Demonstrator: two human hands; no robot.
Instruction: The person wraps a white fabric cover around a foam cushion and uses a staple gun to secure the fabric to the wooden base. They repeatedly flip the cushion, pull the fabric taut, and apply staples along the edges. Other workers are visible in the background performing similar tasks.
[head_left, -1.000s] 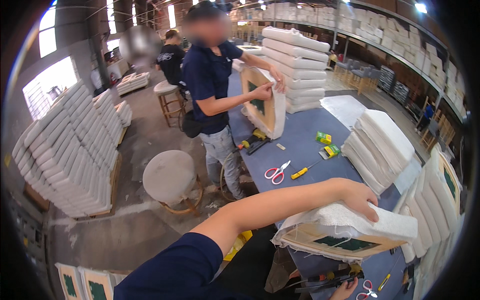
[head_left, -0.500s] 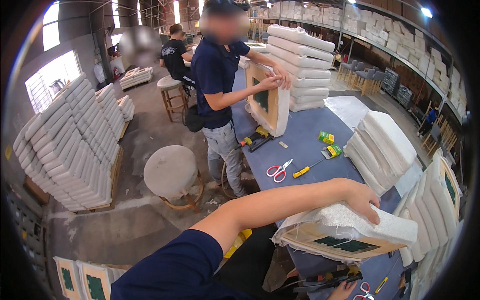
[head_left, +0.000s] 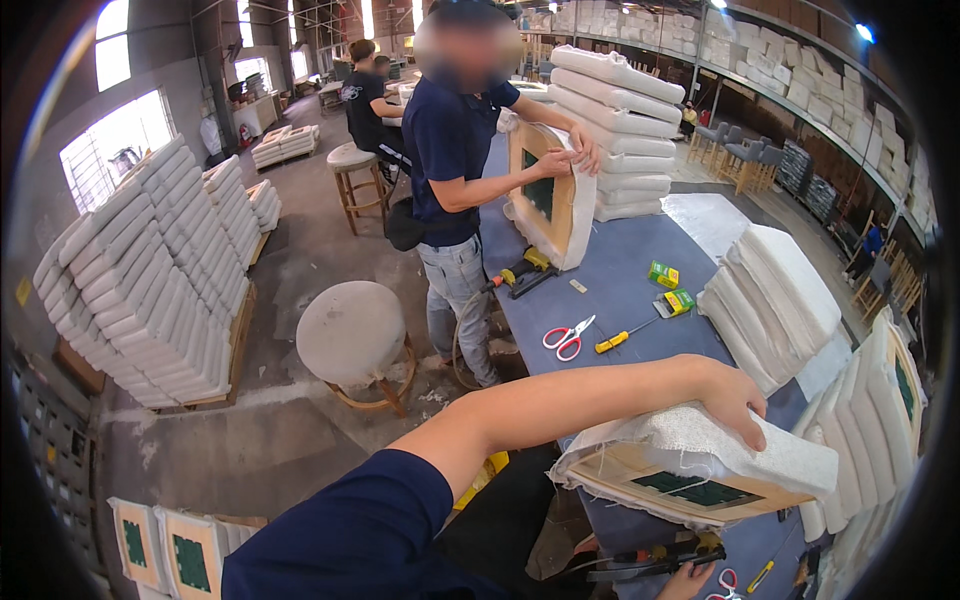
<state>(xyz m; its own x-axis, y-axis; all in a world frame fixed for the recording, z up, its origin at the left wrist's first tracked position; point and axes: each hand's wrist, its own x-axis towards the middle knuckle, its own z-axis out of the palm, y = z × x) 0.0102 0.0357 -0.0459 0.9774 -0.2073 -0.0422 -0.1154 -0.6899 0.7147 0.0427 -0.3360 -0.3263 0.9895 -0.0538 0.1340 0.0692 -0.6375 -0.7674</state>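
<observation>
My left hand point(head_left: 735, 403) reaches across from the lower left and grips the top edge of a white fabric-covered seat cushion point(head_left: 745, 450). The cushion stands tilted on edge, its wooden frame and dark green webbed opening toward me, with loose threads hanging. Low in the picture, my right hand point(head_left: 687, 581) is partly cut off by the edge. It is close beside a staple gun point(head_left: 650, 553) with a black magazine; whether the fingers grip it is unclear. Red-handled scissors point(head_left: 727, 586) and a yellow-handled tool point(head_left: 761, 576) lie to its right.
Across the blue-grey table point(head_left: 640, 230), a person point(head_left: 450, 150) holds another seat cushion point(head_left: 550, 195). Scissors point(head_left: 569, 338), a yellow screwdriver point(head_left: 612, 342) and small green-yellow boxes point(head_left: 673, 302) lie between us. Cushion stacks point(head_left: 770, 300) stand at right; a round stool point(head_left: 352, 332) stands at left.
The whole view has shifted slightly, moving the surroundings a little to the right. My left hand keeps its hold on the cushion, and my right hand stays beside the staple gun.
</observation>
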